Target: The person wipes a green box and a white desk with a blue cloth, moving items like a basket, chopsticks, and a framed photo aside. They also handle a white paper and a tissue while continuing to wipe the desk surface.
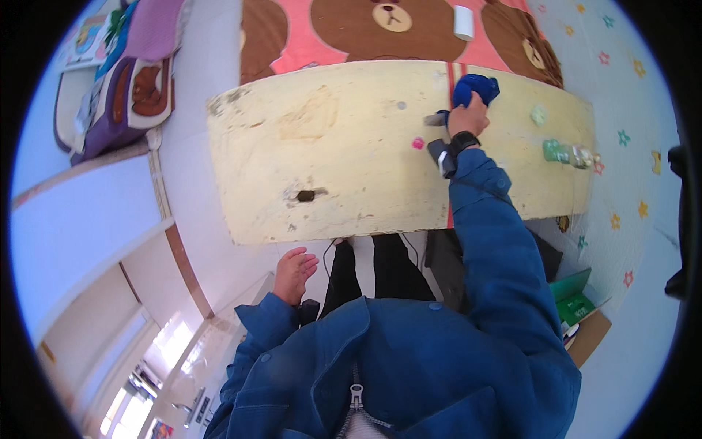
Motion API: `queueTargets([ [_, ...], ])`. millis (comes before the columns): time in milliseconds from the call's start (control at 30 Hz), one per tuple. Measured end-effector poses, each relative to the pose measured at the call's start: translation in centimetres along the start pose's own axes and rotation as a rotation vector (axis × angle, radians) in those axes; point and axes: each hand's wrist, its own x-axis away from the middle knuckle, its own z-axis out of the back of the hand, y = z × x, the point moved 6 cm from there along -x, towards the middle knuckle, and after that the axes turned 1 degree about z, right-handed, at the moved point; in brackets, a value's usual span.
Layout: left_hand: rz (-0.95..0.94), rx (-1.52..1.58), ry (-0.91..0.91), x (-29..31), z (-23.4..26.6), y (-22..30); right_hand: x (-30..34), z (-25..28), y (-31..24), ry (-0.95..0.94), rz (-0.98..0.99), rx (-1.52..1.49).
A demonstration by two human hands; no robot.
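Note:
My right hand (pixel 470 117) reaches to the far right part of a pale yellow wooden table (pixel 365 172), its fingers closed on a bunched dark blue cloth (pixel 475 88). Beside that hand lies a small grey, flat thing (pixel 436 120), too partly covered to name. A small pink object (pixel 417 143) sits to the left of my right wrist. My left hand (pixel 295 276) hangs below the table's near edge with its fingers stretched out and nothing in them. A dark block-like thing (pixel 306 196) lies on the table's near left.
On the table's right are a green-and-clear plastic bottle (pixel 567 153) and a pale green crumpled piece (pixel 539 115). Beyond the table, a bear-patterned blanket (pixel 351 33) carries a white roll (pixel 463 23). A cardboard box (pixel 589 338) stands low at right.

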Motion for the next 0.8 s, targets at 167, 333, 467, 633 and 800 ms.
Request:
queueTargets([
  [167, -0.007, 0.098, 0.014, 1.1, 2.4, -1.0, 13.7, -3.5, -12.2, -0.137, 0.443, -0.120],
  [333, 0.004, 0.120, 0.063, 2.2, 4.7, -2.0, 27.6, -5.3, -20.0, -0.489, 0.743, -0.294],
  [467, -0.019, 0.173, 0.075, 2.7, 6.5, -2.6, 27.6, -6.1, -21.2, -0.604, 0.527, -0.746],
  [633, -0.010, 0.244, 0.090, 2.6, 9.0, -4.8, 13.4, -3.2, -17.3, -0.188, 0.353, -0.459],
  [800, 0.026, 0.322, 0.130, 2.6, 11.8, -8.0, 10.8, -5.1, -16.0, -0.216, 0.136, -0.060],
])
